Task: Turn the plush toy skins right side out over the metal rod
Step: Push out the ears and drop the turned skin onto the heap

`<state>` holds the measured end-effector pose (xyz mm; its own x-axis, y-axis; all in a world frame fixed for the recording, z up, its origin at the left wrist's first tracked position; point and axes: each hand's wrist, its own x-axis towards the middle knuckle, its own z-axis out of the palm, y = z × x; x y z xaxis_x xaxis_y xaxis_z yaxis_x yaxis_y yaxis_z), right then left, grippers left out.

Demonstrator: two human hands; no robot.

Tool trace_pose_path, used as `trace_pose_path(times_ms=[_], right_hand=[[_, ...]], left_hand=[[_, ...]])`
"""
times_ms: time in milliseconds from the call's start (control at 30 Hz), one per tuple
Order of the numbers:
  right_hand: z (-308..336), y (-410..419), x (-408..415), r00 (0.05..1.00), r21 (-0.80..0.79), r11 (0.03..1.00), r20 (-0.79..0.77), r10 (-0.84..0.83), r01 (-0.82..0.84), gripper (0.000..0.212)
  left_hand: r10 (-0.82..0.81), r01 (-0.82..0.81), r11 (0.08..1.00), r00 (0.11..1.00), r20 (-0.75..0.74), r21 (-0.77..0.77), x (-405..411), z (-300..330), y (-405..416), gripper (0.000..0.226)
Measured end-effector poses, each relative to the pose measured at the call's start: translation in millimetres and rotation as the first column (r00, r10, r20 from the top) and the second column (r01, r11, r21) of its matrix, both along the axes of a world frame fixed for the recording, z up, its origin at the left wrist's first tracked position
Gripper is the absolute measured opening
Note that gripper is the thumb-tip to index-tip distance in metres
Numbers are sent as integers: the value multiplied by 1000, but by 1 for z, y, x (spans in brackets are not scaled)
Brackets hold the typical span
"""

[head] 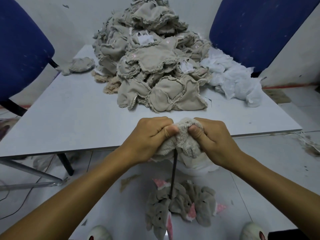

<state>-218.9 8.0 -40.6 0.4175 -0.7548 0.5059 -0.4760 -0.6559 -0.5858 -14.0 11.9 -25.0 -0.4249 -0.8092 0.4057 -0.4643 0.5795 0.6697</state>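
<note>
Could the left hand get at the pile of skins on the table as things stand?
Probably not at once: the left hand grips the skin on the rod. The table before the pile lies bare, so nothing else blocks it.

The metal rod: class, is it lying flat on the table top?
No. The metal rod stands nearly upright below the table edge, running up into the plush skin gripped by both hands.

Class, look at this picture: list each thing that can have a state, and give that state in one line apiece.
Fuzzy grey plush skin: bunched over the rod, held by both hands.
Thin dark metal rod: upright, top hidden inside the skin.
Left hand: grip closed on the skin.
Right hand: grip closed on the skin.
Beige pile of skins: inside out, on the table.
Grey plush toys: right side out, on the floor.
</note>
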Motion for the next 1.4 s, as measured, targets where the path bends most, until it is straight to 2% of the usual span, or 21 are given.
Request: trace_pose_path(times_ms=[133,267,300,400,500,567,700,867,967,1100,1333,1400], right_hand=[[-6,2,1,969,68,997,-243,45,-29,34],[-7,1,6,962,121,992,-267,56,-24,34],[-5,0,5,964,133,991,-259,62,-28,33],[-4,1,-1,982,117,992,-171,76,-56,36],[1,4,0,999,-84,996,13,-40,41,30],[4,3,2,991,-210,971,87,-100,116,26],[3,2,5,987,-320,934,68,-146,161,28],[0,2,2,996,-399,913,-10,-92,81,35],[-3,3,0,995,-383,922,-49,-86,61,34],[-8,2,1,993,-363,931,-91,-71,33,34],[-12,2,1,994,-284,959,-106,-37,5,36],[-9,1,-1,992,-300,954,-117,-47,10,37]], left_hand=[[-75,65,993,991,110,94,0,-8,1,46],[-97,90,994,990,102,68,4,-11,-1,65],[-88,85,996,991,102,33,5,-12,-1,64],[-40,41,998,999,24,-56,1,-17,8,30],[25,-36,976,998,-53,-217,-7,-14,9,24],[52,-80,960,993,-107,-268,-9,-5,6,19],[49,-62,984,996,-80,-169,-8,6,2,29],[-10,4,992,999,-41,-130,-6,6,0,38],[-6,-1,996,997,-78,-93,-5,3,4,31],[-10,7,999,998,-54,-50,-3,-4,6,34],[-35,35,999,997,62,11,3,-8,4,30],[-29,28,996,1000,8,85,0,-8,7,31]])
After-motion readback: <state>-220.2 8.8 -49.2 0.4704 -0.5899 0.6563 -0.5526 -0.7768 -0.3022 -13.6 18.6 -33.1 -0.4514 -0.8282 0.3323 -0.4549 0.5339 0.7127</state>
